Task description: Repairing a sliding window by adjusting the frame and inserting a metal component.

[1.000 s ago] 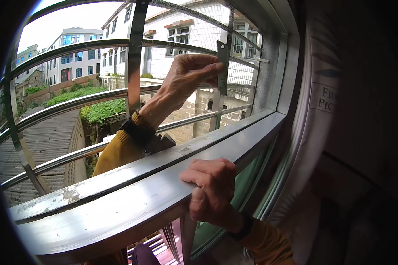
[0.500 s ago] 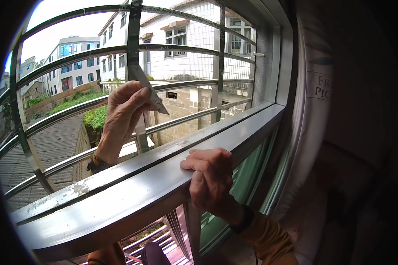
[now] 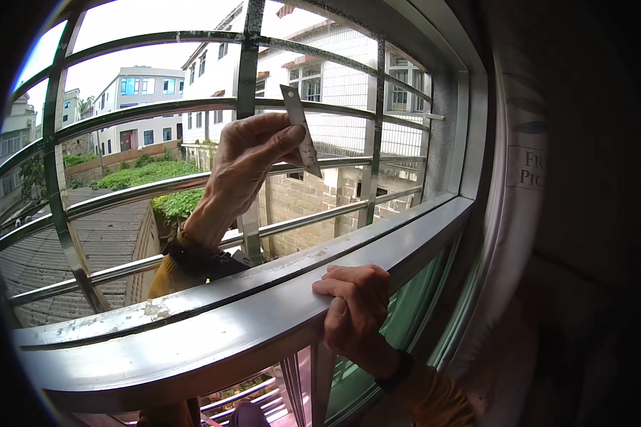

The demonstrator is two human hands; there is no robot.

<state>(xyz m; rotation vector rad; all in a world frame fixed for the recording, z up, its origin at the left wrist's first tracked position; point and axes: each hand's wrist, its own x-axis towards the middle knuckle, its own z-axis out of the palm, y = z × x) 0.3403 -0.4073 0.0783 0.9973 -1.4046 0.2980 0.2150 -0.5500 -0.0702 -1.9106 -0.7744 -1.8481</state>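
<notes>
Beyond the window rail, my left hand (image 3: pixel 241 162) pinches a utility knife blade (image 3: pixel 293 107) between thumb and fingers. This thin grey strip stands nearly upright, with a small hole near its upper end and a slanted lower tip marked by dark specks. My fingers hide part of its middle. Closer in, my right hand (image 3: pixel 360 309) grips the silvery metal window rail (image 3: pixel 206 338), its fingers curled over the top and the thumb against the near side. The left forearm reaches out past the rail, among the bars.
Metal security bars (image 3: pixel 249 64) cross the opening just beyond my left hand. A grooved outer sill (image 3: pixel 149 311) runs along the rail. Green-tinted glass (image 3: pixel 413 306) lies below right, beside a pale curtain (image 3: pixel 509 235). Outside are a grey roof (image 3: pixel 107 228) and buildings.
My left hand and the blade appear farther right, and the blade stands more upright. The whole view has shifted slightly. My right hand keeps its hold on the rail.
</notes>
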